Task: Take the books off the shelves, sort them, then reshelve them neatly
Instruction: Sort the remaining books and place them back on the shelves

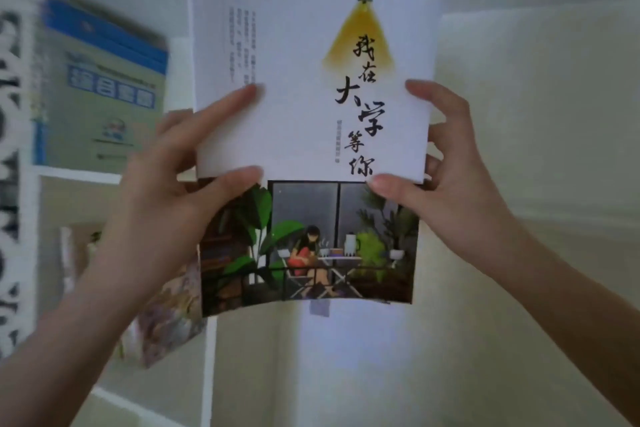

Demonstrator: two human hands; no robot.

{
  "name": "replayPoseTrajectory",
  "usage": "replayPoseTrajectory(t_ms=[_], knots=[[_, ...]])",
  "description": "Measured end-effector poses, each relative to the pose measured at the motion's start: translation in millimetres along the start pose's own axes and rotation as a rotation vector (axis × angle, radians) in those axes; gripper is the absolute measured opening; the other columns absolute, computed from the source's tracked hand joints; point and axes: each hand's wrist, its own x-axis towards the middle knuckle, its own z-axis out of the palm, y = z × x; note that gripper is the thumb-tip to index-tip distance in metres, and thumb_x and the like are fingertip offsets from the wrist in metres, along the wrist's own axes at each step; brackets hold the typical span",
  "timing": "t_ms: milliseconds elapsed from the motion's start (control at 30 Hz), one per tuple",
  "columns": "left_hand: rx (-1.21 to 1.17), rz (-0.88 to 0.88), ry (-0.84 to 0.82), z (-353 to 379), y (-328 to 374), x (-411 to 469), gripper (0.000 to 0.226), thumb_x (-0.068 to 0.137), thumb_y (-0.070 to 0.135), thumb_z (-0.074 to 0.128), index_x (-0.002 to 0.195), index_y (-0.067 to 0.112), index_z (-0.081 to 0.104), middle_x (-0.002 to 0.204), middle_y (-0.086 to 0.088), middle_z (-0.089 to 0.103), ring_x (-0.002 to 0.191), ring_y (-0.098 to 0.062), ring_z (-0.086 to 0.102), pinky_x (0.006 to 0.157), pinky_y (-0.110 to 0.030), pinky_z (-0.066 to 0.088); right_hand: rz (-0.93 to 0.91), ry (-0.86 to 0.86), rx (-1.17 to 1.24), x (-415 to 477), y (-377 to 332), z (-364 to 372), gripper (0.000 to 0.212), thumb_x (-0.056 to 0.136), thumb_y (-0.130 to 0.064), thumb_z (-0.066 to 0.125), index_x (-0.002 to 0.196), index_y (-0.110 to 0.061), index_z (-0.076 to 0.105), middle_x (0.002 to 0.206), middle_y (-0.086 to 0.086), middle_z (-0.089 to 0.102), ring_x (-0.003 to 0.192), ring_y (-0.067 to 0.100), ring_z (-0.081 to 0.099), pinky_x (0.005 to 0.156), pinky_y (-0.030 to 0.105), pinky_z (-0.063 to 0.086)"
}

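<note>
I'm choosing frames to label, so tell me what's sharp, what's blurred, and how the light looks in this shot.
Head view: the illustrated book in the left hand and right hand is sharp, title legible; head view, left side: the blue and grey book and white lettered object are smeared; head view overall: soft dim light, no glare.

The book cover carries the vertical black brush title 我在大学等你. The small column text at its upper left is illegible. The blue title on the shelved grey-blue book is blurred and unreadable.
</note>
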Motion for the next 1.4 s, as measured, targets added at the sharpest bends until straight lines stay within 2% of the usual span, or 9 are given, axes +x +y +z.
replayPoseTrajectory(t_ms=[100,200,333,433,633,833,1000,1067,1400], knots=[[0.123,0.095,0.085,-35.2,-16.0,43.7,0.060,0.081,0.020,0.070,0.129,0.050,0.050,0.131,0.006,0.051,0.113,-0.008,0.054,0.097,-0.030,0.047,-0.085,-0.046,-0.008,68.5,4.3,38.4,0.079,0.079,-0.003,0.075,0.124,-0.047,0.026,0.115,-0.011,0.050,0.102,0.005,0.060,0.075,0.016,0.054],[0.232,0.108,0.196,-60.6,-40.3,79.0,0.059,0.088,0.010,0.061,0.133,0.045,0.047,0.125,0.007,0.044,0.108,0.009,0.046,0.099,-0.016,0.040,-0.118,-0.088,-0.004,135.0,20.2,84.0,0.080,0.078,0.000,0.075,0.129,-0.033,0.022,0.110,-0.005,0.051,0.086,-0.010,0.058,0.076,0.014,0.052],[0.354,0.051,0.261,-91.0,-87.7,111.4,0.056,0.094,0.005,0.051,0.139,0.037,0.042,0.122,0.004,0.035,0.095,0.010,0.043,0.078,0.004,0.038,-0.110,-0.155,-0.024,206.4,57.8,157.0,0.085,0.073,-0.005,0.081,0.116,-0.045,0.018,0.132,0.010,0.045,0.104,0.024,0.058,0.094,0.047,0.050],[0.405,0.016,0.270,-113.4,-133.0,124.3,0.056,0.095,0.001,0.047,0.139,0.034,0.040,0.124,0.002,0.031,0.103,-0.007,0.042,0.074,0.005,0.039,-0.092,-0.217,-0.034,242.5,87.3,208.6,0.085,0.073,-0.004,0.080,0.109,-0.048,0.016,0.132,0.012,0.044,0.102,0.031,0.060,0.091,0.050,0.051],[0.507,-0.010,0.362,-143.5,-216.1,138.1,0.060,0.095,-0.002,0.044,0.141,0.035,0.036,0.135,-0.007,0.029,0.118,-0.013,0.035,0.090,-0.020,0.048,-0.041,-0.275,-0.089,287.3,121.9,286.4,0.078,0.080,0.000,0.074,0.128,-0.019,0.016,0.093,-0.010,0.039,0.073,0.010,0.049,0.060,0.015,0.042],[0.729,0.038,0.427,-153.0,-263.1,155.5,0.063,0.092,-0.003,0.048,0.145,0.028,0.034,0.136,-0.013,0.032,0.112,-0.024,0.045,0.083,-0.043,0.055,0.090,-0.321,0.071,311.7,147.6,333.7,0.077,0.081,0.011,0.066,0.130,-0.019,0.014,0.124,0.017,0.044,0.081,0.012,0.052,0.047,0.013,0.049],[0.892,-0.068,0.420,-154.2,-294.6,171.4,0.065,0.093,0.001,0.048,0.148,0.029,0.027,0.137,-0.013,0.035,0.112,-0.023,0.045,0.092,-0.038,0.047,0.201,-0.502,-0.169,297.6,188.3,375.1,0.119,0.061,-0.007,0.089,0.147,-0.036,0.012,0.145,0.014,0.027,0.129,0.035,0.039,0.099,0.054,0.046],[0.962,-0.102,0.411,-152.7,-307.2,176.4,0.067,0.092,0.001,0.049,0.148,0.029,0.025,0.136,-0.014,0.033,0.116,-0.025,0.040,0.100,-0.039,0.040,0.172,-0.631,-0.264,285.3,196.7,387.4,0.121,0.063,-0.015,0.089,0.149,-0.033,0.007,0.145,0.013,0.025,0.134,0.035,0.033,0.109,0.044,0.036],[1.117,0.073,0.400,-155.5,-330.2,169.2,0.082,0.082,0.006,0.065,0.150,0.025,0.025,0.156,-0.016,-0.003,0.144,-0.036,-0.010,0.115,-0.055,0.001,0.216,-0.508,-0.280,278.4,211.7,391.8,0.120,0.065,-0.021,0.088,0.150,-0.032,0.004,0.140,0.013,0.027,0.126,0.034,0.042,0.102,0.036,0.040]])
